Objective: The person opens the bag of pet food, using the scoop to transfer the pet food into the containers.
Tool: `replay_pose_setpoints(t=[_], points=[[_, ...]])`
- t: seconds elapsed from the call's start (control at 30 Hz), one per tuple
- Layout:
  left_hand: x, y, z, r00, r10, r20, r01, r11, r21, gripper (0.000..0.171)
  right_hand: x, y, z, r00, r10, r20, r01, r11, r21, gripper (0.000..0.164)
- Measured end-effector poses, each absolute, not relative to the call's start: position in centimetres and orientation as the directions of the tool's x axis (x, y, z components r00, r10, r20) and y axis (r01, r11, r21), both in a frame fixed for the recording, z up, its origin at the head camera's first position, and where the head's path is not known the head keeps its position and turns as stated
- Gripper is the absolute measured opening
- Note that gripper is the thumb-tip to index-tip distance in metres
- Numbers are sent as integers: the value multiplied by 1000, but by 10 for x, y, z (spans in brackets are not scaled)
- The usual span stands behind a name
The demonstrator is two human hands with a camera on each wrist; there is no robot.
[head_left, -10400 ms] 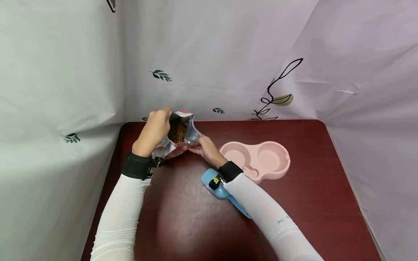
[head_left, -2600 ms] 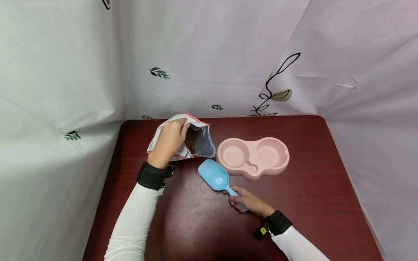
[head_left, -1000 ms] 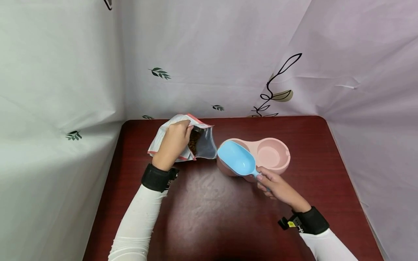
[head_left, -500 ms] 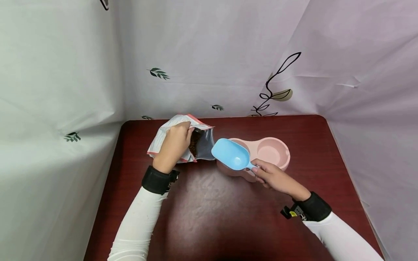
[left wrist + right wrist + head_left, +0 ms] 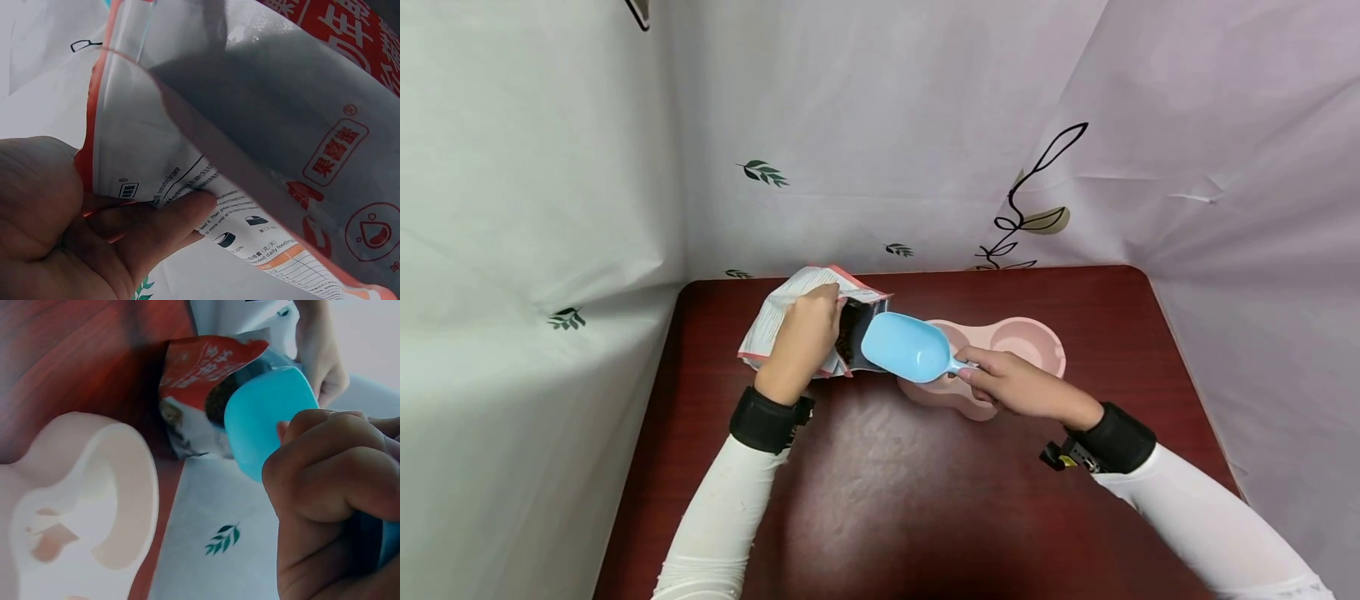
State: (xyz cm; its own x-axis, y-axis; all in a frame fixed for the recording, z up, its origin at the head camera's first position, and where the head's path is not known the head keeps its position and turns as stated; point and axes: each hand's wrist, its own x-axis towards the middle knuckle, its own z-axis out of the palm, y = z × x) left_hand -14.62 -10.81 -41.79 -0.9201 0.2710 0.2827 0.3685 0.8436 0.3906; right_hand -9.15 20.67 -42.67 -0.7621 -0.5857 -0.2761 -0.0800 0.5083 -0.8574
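Note:
My left hand (image 5: 801, 337) grips the upper edge of a white and red pet food bag (image 5: 772, 321), which lies tilted with its mouth toward the right. In the left wrist view, thumb and fingers pinch the printed bag wall (image 5: 250, 212). Brown kibble (image 5: 846, 340) shows inside the mouth. My right hand (image 5: 1018, 385) holds a light blue scoop (image 5: 904, 346) by its handle. The scoop's front edge overlaps the bag's opening; in the right wrist view the scoop (image 5: 265, 412) is in front of the mouth, and no kibble is visible in its bowl.
A pink double pet bowl (image 5: 979, 336) stands right of the bag, partly hidden under the scoop and right hand. All of it rests on a dark red wooden table (image 5: 865, 483). Pale leaf-printed cloth (image 5: 880, 133) hangs behind and at both sides.
The right hand let go of the bag, took up the scoop, raised it over the pink bowl and moved it left to the bag's mouth. The left hand tipped the bag rightward.

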Motion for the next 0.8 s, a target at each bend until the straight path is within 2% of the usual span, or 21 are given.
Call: replay_pose_setpoints(t=[0.47, 0.8], points=[[-142, -102, -425, -899, 312, 307, 412, 840, 354, 16, -106, 177, -424, -730, -551, -404, -43, 628, -777, 15], [-136, -96, -428, -905, 300, 303, 398, 849, 348, 17, -122, 153, -427, -726, -547, -417, -61, 655, -753, 19]])
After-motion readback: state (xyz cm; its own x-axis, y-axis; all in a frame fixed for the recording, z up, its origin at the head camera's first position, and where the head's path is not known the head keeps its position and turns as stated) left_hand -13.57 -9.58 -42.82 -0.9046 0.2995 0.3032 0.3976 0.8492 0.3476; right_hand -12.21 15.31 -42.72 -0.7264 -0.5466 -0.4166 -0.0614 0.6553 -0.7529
